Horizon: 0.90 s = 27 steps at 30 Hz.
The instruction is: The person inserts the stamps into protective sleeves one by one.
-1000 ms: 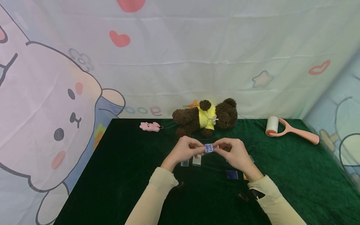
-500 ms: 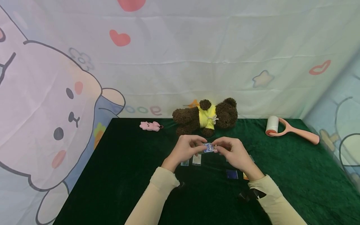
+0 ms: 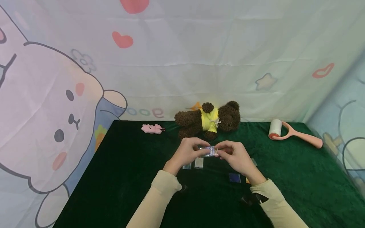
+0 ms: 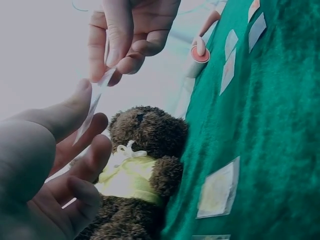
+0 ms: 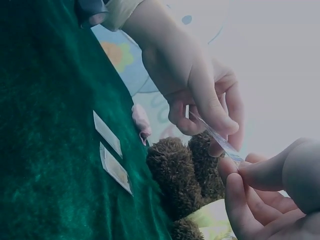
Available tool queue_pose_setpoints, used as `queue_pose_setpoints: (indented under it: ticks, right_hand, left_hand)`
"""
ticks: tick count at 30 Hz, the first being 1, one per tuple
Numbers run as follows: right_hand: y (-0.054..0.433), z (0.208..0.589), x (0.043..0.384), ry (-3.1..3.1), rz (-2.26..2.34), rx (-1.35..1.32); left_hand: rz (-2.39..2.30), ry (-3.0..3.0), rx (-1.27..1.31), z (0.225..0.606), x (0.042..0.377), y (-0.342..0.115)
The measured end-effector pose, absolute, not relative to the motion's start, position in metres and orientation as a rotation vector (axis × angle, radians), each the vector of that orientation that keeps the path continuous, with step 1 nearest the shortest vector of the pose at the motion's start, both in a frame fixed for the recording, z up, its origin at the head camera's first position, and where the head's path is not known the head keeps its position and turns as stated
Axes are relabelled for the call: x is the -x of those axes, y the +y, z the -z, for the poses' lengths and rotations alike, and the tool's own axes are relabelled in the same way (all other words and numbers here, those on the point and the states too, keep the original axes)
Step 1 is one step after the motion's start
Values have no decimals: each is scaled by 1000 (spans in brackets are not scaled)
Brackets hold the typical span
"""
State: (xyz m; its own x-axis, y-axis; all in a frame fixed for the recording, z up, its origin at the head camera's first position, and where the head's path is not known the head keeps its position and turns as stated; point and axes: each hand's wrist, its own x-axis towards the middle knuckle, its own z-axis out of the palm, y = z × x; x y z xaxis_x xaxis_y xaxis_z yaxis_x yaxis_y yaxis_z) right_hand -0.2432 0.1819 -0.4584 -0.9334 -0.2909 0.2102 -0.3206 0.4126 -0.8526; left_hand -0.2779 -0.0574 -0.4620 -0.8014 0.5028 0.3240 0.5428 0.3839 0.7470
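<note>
Shifted since a second ago: we see more of the printed face of the held card (image 3: 212,151), and the left hand (image 3: 187,152) has its thumb further over one end.
Backdrop (image 3: 185,47): we see pale fabric printed with hearts and a large cartoon animal.
Green cloth (image 3: 128,183): it spreads beneath both forearms.
Brown bear (image 3: 210,120): it lies on its back just beyond the hands, in a yellow top.
Both hands: we find the left thumb and fingers pinching one end, while the right hand (image 3: 234,155) pinches the other.
Lint roller (image 3: 297,133): it rests well apart, at the far right.
Pink plush (image 3: 152,129): it lies near the far left edge.
Loose packets: we make out a pale packet (image 3: 199,162) near the left hand and a dark blue packet (image 3: 234,177) near the right forearm.
Card's lie: we see it raised between the fingertips, long axis side to side, touching both hands, neither nearer; clear film seems to show leftward.
</note>
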Motion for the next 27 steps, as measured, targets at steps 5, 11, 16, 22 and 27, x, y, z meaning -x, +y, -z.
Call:
queue_pose_setpoints:
  ticks: [5, 11, 16, 22, 27]
  right_hand:
    - [182, 459, 242, -2612, -1623, -558]
    - [182, 457, 243, -2603, -1641, -576]
    - [183, 456, 242, -2611, -1645, -586]
    - [184, 457, 243, -2605, -1657, -595]
    - [183, 458, 244, -2588, -1683, -595]
  left_hand:
    - [1298, -2620, 1040, 458, 275, -59]
    - [1145, -2667, 1047, 452, 274, -59]
    - [1116, -2686, 1042, 454, 276, -58]
    - [1124, -2702, 1028, 452, 275, -58]
    - [1147, -2701, 1041, 452, 273, -57]
